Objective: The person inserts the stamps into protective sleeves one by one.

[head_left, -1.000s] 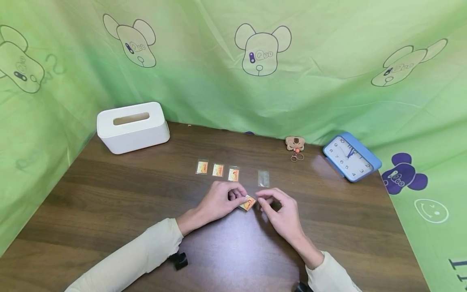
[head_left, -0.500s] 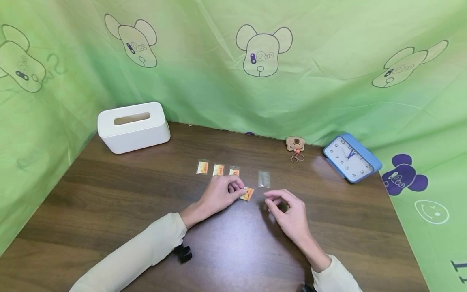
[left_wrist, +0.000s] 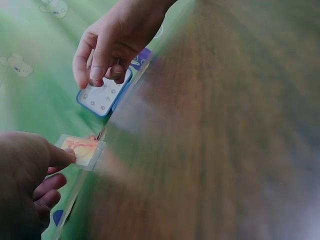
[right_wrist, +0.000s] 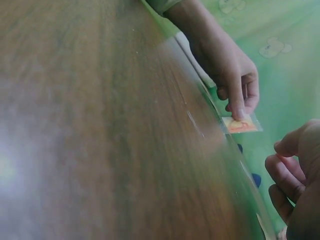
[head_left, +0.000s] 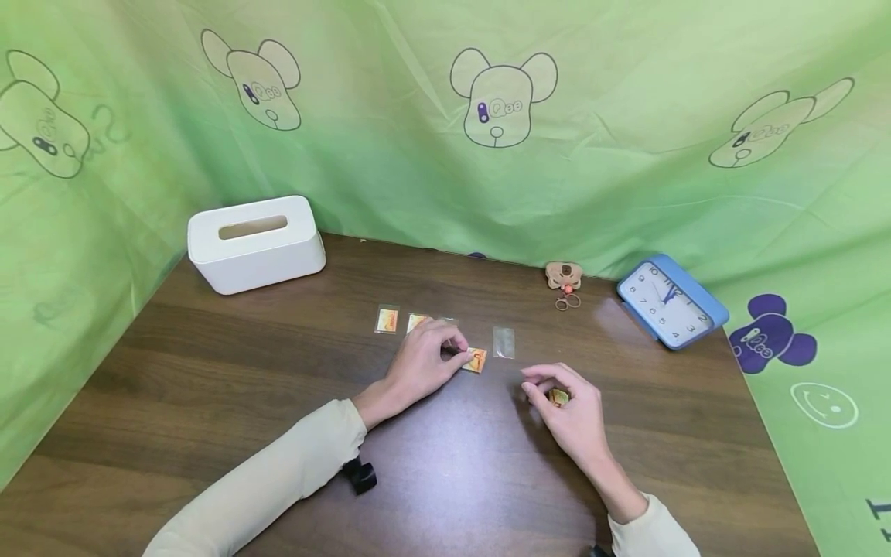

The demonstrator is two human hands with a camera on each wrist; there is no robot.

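My left hand [head_left: 428,352] pinches a small orange-and-yellow card in a clear sleeve [head_left: 476,360] between thumb and fingers; the left wrist view shows the sleeve's transparent border round the printed picture. To the right, my right hand [head_left: 574,410] is held above the table with curled fingers, and a small yellow-green piece [head_left: 558,398] shows inside its curl, mostly covered by the hand. Beyond the left hand lie similar sleeved cards in a row, the leftmost card [head_left: 387,319] in full view and the others partly hidden. A clear sleeve [head_left: 503,343] without a picture lies right of the row.
A white tissue box [head_left: 256,244] stands at the back left of the brown wooden table [head_left: 230,402]. Toward the back right are a bear-shaped keychain [head_left: 564,276] and a blue clock [head_left: 671,302]. A green printed curtain [head_left: 390,155] hangs behind the table.
The left hand has moved the sleeved card slightly up and away, now overlapping the row. The right hand has drawn off to the right, and the yellow-green piece has come into view within it.
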